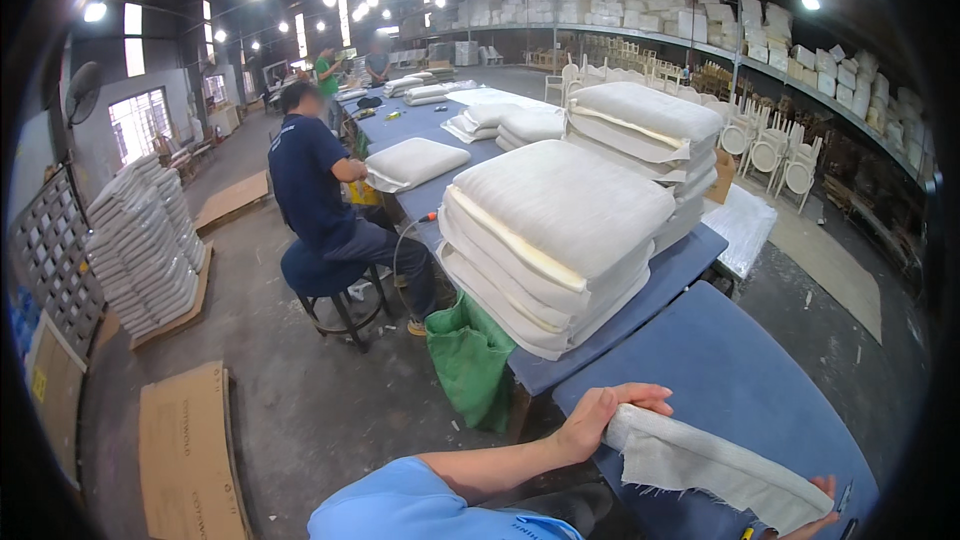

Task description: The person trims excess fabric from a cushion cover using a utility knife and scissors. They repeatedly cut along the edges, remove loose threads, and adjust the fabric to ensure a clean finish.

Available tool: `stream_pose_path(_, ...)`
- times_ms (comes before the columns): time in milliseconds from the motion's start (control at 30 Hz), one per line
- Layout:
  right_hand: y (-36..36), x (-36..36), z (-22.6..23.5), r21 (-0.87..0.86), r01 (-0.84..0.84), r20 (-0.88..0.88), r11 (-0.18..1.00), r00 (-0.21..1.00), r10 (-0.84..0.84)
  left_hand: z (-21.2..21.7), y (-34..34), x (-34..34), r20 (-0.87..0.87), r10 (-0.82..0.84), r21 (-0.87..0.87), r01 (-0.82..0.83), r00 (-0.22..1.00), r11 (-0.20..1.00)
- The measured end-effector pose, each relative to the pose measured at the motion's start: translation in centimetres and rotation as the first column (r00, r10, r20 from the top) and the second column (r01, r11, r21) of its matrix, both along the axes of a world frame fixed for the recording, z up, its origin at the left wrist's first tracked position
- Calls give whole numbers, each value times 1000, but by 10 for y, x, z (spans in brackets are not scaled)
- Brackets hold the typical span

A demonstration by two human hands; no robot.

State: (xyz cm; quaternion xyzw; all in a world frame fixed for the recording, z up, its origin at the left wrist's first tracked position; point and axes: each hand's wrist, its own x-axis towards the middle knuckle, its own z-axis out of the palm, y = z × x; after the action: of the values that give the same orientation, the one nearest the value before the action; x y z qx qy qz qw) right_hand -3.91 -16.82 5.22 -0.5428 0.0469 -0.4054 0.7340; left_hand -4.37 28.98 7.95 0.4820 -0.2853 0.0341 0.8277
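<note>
A light grey fabric-covered cushion [715,455] is held up on edge over the blue table in front of me, with loose, frayed cloth hanging from its long side. My left hand [588,428] grips its left end, the thumb and fingers resting at the corner. At the opposite end, the fingers of my right hand [826,506] wrap round the corner; the rest of that hand is mostly out of the picture. Small tools lie by the right hand, one with a yellow end [747,534], but their kind is unclear.
Stacked pale cushions [560,210] stand on the blue table [680,340] ahead. A green sack [468,360] hangs at its side. Left of it a co-worker [315,180] sits on a stool [335,275], hands at another cushion [415,162]. Flat cardboard [190,450] lies on the floor.
</note>
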Motion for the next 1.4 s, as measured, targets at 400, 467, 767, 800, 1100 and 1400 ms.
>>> stream_pose_path(400, 37, 186, 88, 363, -512, 173, 778, 858, 484, 1, -69, -52, 537, 242, 103, -348, 808, 932)
stream_pose_path(467, 5, 199, 109, 62, -638, 105, 767, 769, 631, 11, -93, -48, 697, 248, -37, -312, 672, 949)
stream_pose_path(767, 138, -5, -61, 372, -378, -280, 848, 825, 490, 73, -121, 88, 832, -158, 365, -310, 531, 878)
stream_pose_path(800, 144, -36, -61, 371, -357, -281, 857, 837, 470, 81, -127, 104, 831, -233, 411, -275, 506, 869)
stream_pose_path(1100, 182, -73, -46, -126, -264, -394, 956, 898, 196, 97, -209, 144, 934, 55, 105, -419, 352, 902)
stream_pose_path(1400, 74, -85, -31, -329, -286, -311, 900, 933, 183, 111, -212, 96, 916, 86, 232, -693, 391, 683)
